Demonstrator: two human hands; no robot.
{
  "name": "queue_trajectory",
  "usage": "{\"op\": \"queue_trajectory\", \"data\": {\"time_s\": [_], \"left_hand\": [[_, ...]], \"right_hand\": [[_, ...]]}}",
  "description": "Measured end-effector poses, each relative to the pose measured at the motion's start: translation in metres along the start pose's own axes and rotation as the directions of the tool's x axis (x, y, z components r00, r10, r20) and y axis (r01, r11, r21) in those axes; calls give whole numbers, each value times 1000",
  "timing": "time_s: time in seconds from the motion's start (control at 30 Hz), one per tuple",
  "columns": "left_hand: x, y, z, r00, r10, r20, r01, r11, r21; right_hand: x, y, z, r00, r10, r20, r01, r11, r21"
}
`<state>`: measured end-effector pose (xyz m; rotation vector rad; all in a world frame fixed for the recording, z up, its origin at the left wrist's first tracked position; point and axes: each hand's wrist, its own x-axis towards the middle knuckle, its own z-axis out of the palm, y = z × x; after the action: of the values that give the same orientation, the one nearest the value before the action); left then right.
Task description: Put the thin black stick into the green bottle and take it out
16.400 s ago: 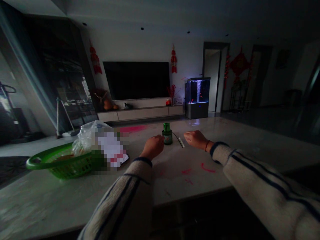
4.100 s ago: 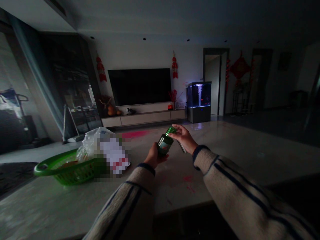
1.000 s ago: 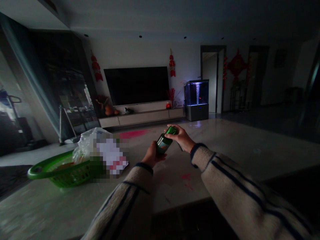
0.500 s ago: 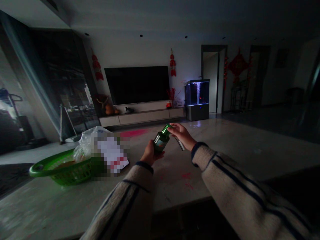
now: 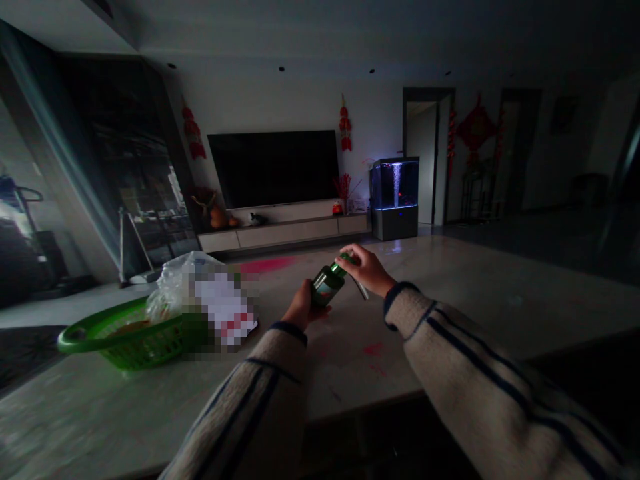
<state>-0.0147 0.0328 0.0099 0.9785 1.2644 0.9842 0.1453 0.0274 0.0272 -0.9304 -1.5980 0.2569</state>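
Above the table, my left hand [image 5: 301, 303] is closed around the body of a dark green bottle [image 5: 327, 287] with a pale label. The bottle leans over to the right. My right hand [image 5: 369, 268] has its fingers closed on the shiny green cap [image 5: 341, 265] at the bottle's upper end. Whether the cap is loose or fixed I cannot tell. Just under my right hand shows a thin, pale grey strip [image 5: 361, 289]; I cannot make out whether it lies on the table or hangs from the hand.
On the pale table [image 5: 465, 287] at left stands a green plastic basket [image 5: 145, 353] with a clear plastic bag [image 5: 170, 283]. A partly blurred white and red item [image 5: 225, 307] leans at its right side. Beyond are a television [image 5: 275, 170] and a lit aquarium [image 5: 397, 187].
The bottle has tilted further to the right, and its cap has shifted slightly right and down. Both hands keep their grip and have barely moved.
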Motion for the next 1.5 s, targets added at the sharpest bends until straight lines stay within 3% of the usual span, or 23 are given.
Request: {"op": "queue_trajectory", "data": {"time_s": [0.23,0.47,0.9,1.23,1.5], "left_hand": [[-4,3,0,1000,7,14,-7,1000,3],[-4,2,1,1000,2,-1,-2,1000,30],[-2,1,-1,1000,26,8,-26,1000,16],[-3,1,0,1000,29,10,-30,999,18],[-2,1,-2,1000,8,-30,-8,1000,1]], "right_hand": [[-2,-3,0,997,13,71,-24,988,151],[0,-1,2,999,36,31,-37,999,31],[-1,-1,0,996,-43,75,30,986,165],[0,0,0,998,47,39,-49,998,46],[1,-2,0,992,30,122,-57,973,223]]}}
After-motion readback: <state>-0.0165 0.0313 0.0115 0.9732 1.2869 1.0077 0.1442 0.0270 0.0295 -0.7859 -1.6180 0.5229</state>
